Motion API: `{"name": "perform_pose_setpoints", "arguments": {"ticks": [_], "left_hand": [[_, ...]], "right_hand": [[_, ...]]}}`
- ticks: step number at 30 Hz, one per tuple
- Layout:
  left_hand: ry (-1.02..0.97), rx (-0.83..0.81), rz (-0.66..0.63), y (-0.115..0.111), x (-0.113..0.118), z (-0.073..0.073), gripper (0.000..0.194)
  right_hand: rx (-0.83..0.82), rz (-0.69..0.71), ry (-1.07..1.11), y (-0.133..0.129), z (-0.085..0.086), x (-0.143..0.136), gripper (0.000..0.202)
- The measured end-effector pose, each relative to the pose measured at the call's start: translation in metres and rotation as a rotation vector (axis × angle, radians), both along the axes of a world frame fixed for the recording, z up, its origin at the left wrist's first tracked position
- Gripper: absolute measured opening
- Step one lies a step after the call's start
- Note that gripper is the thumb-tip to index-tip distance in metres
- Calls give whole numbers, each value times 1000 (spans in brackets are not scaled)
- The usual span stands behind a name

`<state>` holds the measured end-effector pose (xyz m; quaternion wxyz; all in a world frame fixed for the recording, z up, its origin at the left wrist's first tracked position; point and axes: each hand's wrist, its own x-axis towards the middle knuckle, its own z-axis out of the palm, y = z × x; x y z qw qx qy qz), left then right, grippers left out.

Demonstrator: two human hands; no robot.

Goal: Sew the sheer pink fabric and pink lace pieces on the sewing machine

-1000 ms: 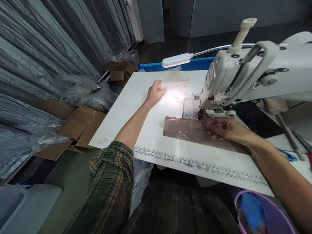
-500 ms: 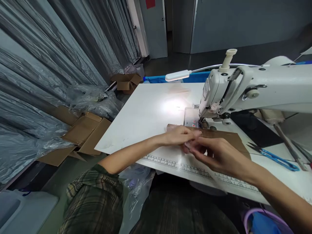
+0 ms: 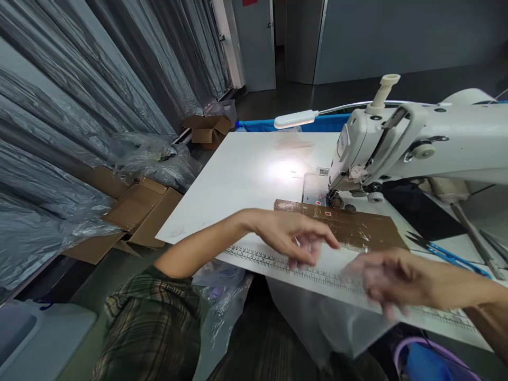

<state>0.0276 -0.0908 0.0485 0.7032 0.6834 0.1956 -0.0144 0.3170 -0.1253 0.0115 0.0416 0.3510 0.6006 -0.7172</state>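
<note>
Head view: the left hand (image 3: 291,238) is partly open, thumb and forefinger apart, the other fingers curled in; nothing is seen gripped in it. The right hand (image 3: 400,280) is blurred, its fingers loosely bent; whether it grips anything cannot be told.

The brown piece (image 3: 353,228) lies flat on the tabletop (image 3: 222,180), just beyond both hands, its far edge beside the presser foot of the sewing machine (image 3: 400,143). The left hand covers part of its near side — contact cannot be confirmed.

The piece is a long strip with a glossy, creased surface, thin pale streaks and one small red-and-white mark. The tabletop is smooth and white, with a printed ruler scale (image 3: 254,256) along the near edge. A translucent, limp sheet (image 3: 329,317) shows below that edge. To the right lie blue-handled scissors (image 3: 456,259) and a matte black piece (image 3: 423,211).
</note>
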Motion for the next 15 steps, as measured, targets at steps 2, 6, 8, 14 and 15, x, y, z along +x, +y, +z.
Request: {"name": "perform_pose_setpoints", "arguments": {"ticks": [2, 6, 8, 14, 15], "left_hand": [[40, 47, 153, 18, -13, -10, 46], [120, 146, 407, 42, -28, -38, 50], [149, 193, 480, 51, -34, -46, 51], [146, 242, 636, 69, -51, -54, 48], [142, 235, 655, 70, -52, -56, 48]], "right_hand": [[104, -167, -2, 19, -5, 7, 47], [263, -478, -124, 55, -13, 5, 48], [313, -572, -161, 64, -18, 0, 46], [361, -714, -130, 69, -38, -1, 44], [377, -723, -118, 69, -41, 0, 44]]}}
